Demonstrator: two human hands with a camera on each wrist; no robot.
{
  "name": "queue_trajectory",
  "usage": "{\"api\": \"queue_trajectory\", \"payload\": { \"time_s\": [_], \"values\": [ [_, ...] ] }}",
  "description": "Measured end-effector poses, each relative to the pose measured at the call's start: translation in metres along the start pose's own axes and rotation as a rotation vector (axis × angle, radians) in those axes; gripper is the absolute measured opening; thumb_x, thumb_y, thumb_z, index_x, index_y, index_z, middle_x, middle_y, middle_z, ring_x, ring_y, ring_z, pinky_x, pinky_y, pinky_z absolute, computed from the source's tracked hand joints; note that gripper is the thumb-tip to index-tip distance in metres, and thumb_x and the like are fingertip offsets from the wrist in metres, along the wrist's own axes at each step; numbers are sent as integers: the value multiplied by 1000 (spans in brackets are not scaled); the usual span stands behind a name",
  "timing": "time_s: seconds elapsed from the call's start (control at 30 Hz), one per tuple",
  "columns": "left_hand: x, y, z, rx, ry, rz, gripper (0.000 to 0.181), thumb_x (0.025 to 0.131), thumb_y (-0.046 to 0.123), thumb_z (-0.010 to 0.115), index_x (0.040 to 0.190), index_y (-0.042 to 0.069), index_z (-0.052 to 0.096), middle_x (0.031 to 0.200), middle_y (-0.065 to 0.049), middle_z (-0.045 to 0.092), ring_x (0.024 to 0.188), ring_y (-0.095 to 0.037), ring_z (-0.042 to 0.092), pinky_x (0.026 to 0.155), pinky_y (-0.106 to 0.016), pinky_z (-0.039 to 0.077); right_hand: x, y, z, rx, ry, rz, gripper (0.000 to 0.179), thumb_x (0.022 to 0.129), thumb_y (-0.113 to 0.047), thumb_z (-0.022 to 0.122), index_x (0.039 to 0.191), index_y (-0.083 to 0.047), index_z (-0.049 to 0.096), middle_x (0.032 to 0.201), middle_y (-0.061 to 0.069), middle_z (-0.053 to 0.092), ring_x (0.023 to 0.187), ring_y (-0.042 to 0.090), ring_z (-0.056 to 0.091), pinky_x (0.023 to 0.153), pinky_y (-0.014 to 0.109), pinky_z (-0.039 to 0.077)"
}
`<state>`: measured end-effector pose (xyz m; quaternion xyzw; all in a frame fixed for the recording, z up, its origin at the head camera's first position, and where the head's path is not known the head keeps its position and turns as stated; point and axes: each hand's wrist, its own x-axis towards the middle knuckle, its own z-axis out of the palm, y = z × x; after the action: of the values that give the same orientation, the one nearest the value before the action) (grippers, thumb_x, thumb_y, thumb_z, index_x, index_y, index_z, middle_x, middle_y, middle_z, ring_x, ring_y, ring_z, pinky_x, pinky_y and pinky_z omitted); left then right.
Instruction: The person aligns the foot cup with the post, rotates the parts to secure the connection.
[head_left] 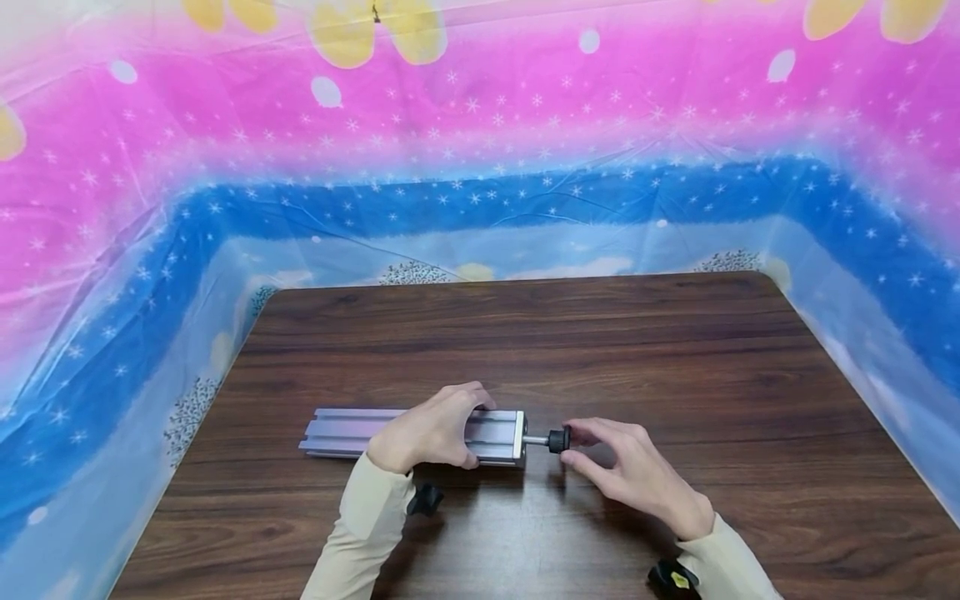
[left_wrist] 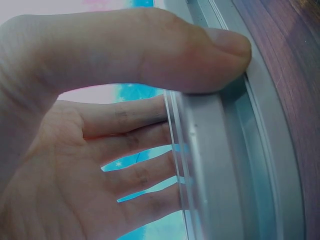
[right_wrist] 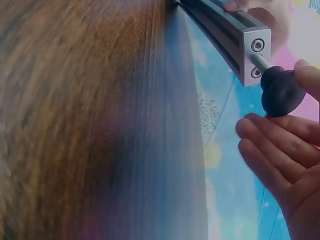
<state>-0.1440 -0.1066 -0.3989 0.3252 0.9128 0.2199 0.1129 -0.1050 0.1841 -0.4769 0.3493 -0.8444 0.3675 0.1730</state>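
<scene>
A silvery grooved aluminium profile lies lengthwise on the table, with an end plate held by two socket screws. From that plate sticks a threaded levelling foot with a round black base. My left hand grips the profile near its plated end, thumb on the near side and fingers on the far side. In the left wrist view the thumb presses on the profile's edge. My right hand pinches the rim of the foot's black base between thumb and forefinger; the other fingers stand extended in the right wrist view.
The dark wood-grain table has rounded far corners. Behind it and along its sides hangs a pink and blue patterned cloth. Black wrist devices sit at the left cuff and right cuff.
</scene>
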Motion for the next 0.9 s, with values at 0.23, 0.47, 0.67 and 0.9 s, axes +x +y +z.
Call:
{"api": "queue_trajectory", "payload": {
  "time_s": [0.23,0.47,0.67,0.9],
  "values": [
    [0,0,0,2,-17,-6,63,66,7,88,123,2,63,113,-4,62,100,-20,57,91,-39,50,3,-3,1,41,-30,108,6,97,-15,67,97,-14,73,82,-13,70,73,-4,64,65,15,54],
    [0,0,0,-5,-4,-6,63,65,7,88,122,2,63,117,-6,64,106,-23,58,94,-40,50,7,-4,2,-15,-46,146,13,101,-18,61,91,-16,69,73,-12,64,64,-2,58,59,19,51],
    [0,0,-1,-11,-5,-18,63,65,7,88,123,2,63,116,-6,63,107,-24,57,94,-41,50,5,-5,-1,30,-20,45,55,84,-20,82,134,-11,61,123,6,70,99,15,71,83,31,59],
    [-1,-1,-2,-14,-1,-15,63,65,7,89,122,1,63,115,-6,63,106,-24,58,94,-41,50,6,-5,-2,23,62,-119,62,75,-7,87,132,-12,63,125,0,69,105,14,69,83,29,58]
  ]
}}
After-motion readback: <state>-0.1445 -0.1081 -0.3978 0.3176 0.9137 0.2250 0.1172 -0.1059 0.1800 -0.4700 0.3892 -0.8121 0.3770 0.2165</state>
